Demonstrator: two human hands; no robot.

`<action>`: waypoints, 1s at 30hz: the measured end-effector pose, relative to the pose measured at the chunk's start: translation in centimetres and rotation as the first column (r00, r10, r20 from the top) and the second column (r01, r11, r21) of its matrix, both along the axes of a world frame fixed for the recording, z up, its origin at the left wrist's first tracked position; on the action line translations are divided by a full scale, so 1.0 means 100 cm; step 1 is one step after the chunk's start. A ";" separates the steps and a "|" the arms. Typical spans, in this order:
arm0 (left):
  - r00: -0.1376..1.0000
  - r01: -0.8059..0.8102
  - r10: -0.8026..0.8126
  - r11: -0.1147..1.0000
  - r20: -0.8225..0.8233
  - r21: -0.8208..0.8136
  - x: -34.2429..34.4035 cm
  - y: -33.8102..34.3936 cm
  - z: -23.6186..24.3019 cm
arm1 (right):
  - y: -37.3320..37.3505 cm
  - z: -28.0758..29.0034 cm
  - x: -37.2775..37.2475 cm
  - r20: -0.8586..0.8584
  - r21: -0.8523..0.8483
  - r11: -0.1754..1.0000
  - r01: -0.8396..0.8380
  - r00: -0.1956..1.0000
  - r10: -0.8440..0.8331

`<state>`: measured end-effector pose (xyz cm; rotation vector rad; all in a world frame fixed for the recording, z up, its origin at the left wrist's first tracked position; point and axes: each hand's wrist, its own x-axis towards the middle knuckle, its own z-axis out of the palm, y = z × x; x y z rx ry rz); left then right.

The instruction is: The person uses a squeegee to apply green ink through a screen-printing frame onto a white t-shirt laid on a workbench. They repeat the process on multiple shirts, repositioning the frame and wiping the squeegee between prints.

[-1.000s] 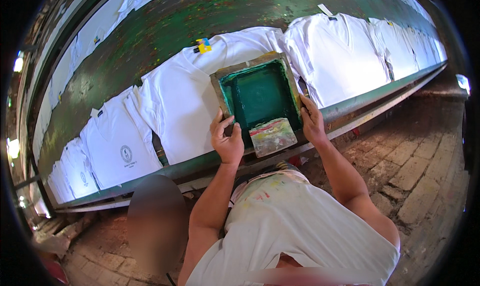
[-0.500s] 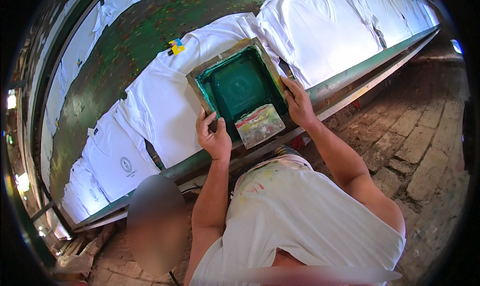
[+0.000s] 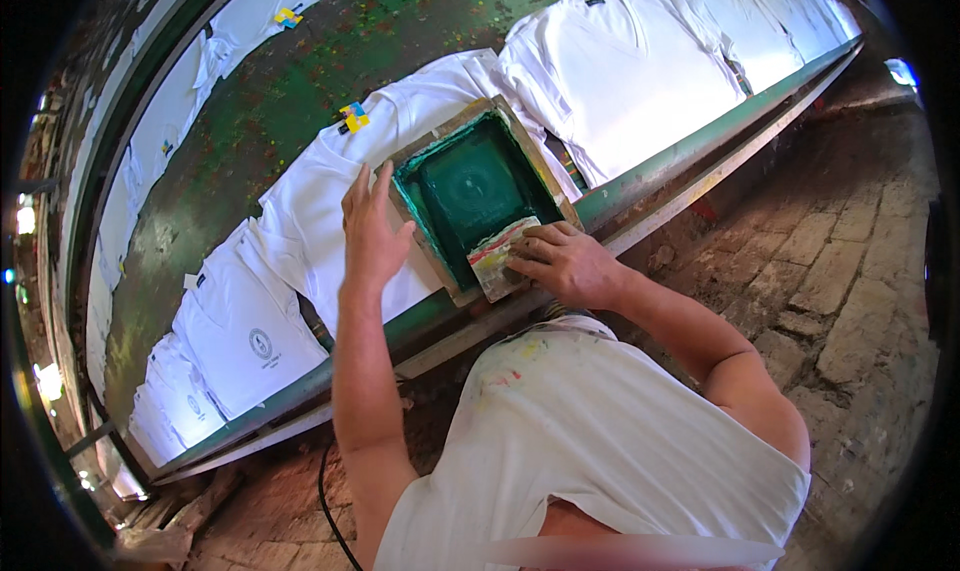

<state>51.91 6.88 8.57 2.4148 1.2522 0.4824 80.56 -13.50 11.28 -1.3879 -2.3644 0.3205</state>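
Observation:
A wooden screen-printing frame [image 3: 556,179] with a dark green mesh lies tilted across a white T-shirt [image 3: 318,206] on the long table. My right hand [image 3: 572,266] is closed over the top of a paint-smeared squeegee [image 3: 489,271] at the frame's near side. Beside the frame's left edge is my left hand [image 3: 376,233], fingers stretched out and thumb apart, with nothing in it. Whether it touches the wood I cannot tell. A faint round design [image 3: 475,177] shows in the mesh.
Several white T-shirts line the green table's near edge; a printed shirt [image 3: 240,321] lies to the left, a plain one [image 3: 625,86] to the right. A metal rail [image 3: 690,183] runs along the table's front. Brick floor [image 3: 800,271] lies below, and a black cable [image 3: 325,496] hangs lower left.
Both hands have let go of the frame's sides, which now sits slightly lower. My right hand has moved onto the squeegee; my left has shifted left and opened.

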 end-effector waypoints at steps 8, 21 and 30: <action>0.887 0.090 -0.155 0.982 -0.435 -0.167 0.023 0.042 0.034 | 0.020 0.002 -0.014 0.095 -0.006 0.997 0.075 0.993 -0.075; 0.854 0.033 -0.103 0.989 -0.510 -0.144 0.037 0.042 0.036 | 0.068 0.003 -0.046 0.134 0.027 0.595 0.804 0.586 -0.799; 0.860 0.049 -0.096 0.993 -0.502 -0.106 0.040 0.046 0.029 | 0.086 -0.013 -0.054 0.111 0.050 0.535 0.843 0.528 -0.842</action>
